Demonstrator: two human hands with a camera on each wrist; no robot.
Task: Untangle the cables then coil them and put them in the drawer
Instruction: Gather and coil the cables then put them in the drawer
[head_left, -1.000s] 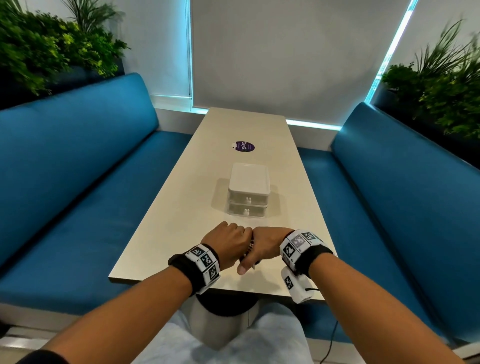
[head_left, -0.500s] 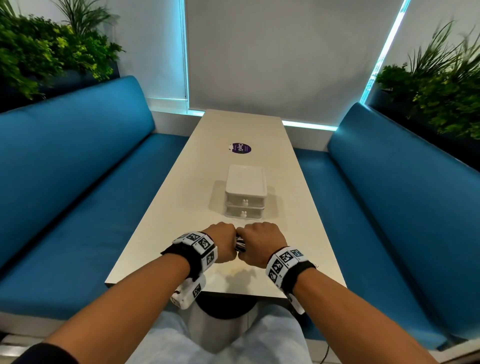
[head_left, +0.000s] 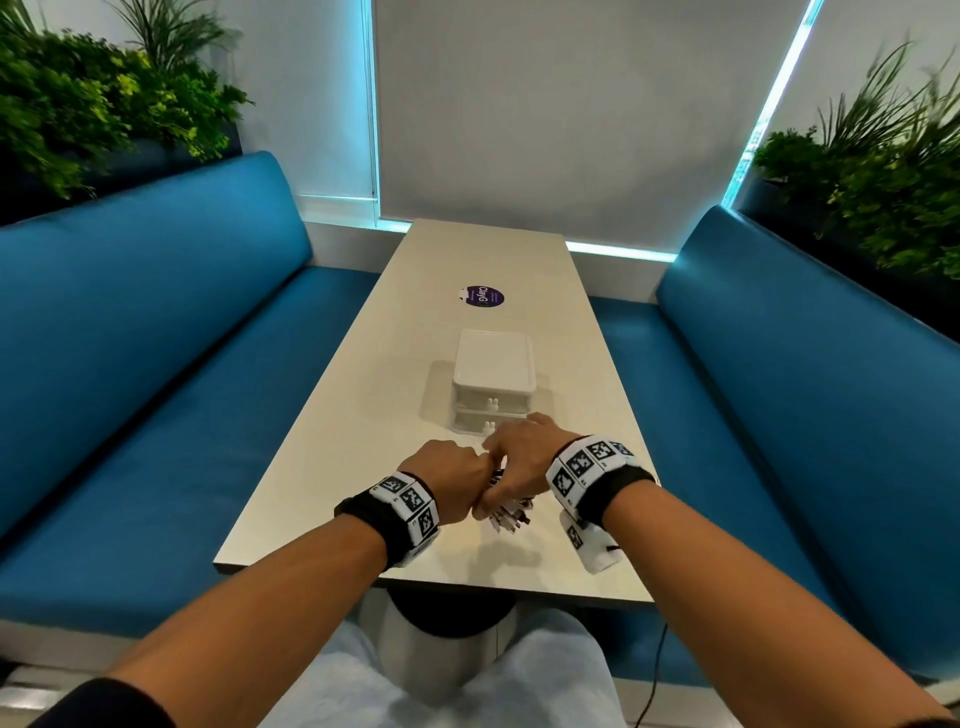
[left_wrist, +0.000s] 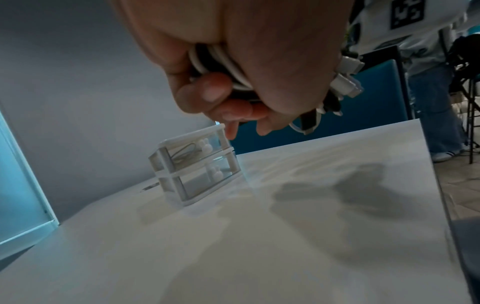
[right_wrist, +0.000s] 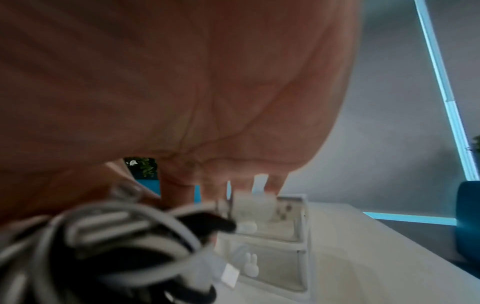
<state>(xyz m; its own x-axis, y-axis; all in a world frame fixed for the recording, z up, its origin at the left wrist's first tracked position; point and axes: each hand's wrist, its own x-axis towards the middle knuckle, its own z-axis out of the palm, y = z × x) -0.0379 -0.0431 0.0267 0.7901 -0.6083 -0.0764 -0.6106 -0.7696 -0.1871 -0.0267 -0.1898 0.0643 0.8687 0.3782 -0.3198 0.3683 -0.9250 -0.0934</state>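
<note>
A bundle of white and black cables hangs between my two hands over the near end of the table. My left hand grips it, with white loops running through its curled fingers. My right hand lies over the bundle from the right, and several plugs stick out under it. Its fingertips reach close to the small white two-drawer unit, whose drawers are both shut. The cables look blurred in the right wrist view. A thin cable shows behind the top drawer's clear front.
Blue benches flank the table on both sides, with plants behind them. A purple sticker lies beyond the drawer unit. The table's front edge is just under my forearms. A person stands off to the side.
Both hands have kept hold of the bundle. My right hand has swung forward and over the left, toward the drawer unit, and the plugs now hang below it.
</note>
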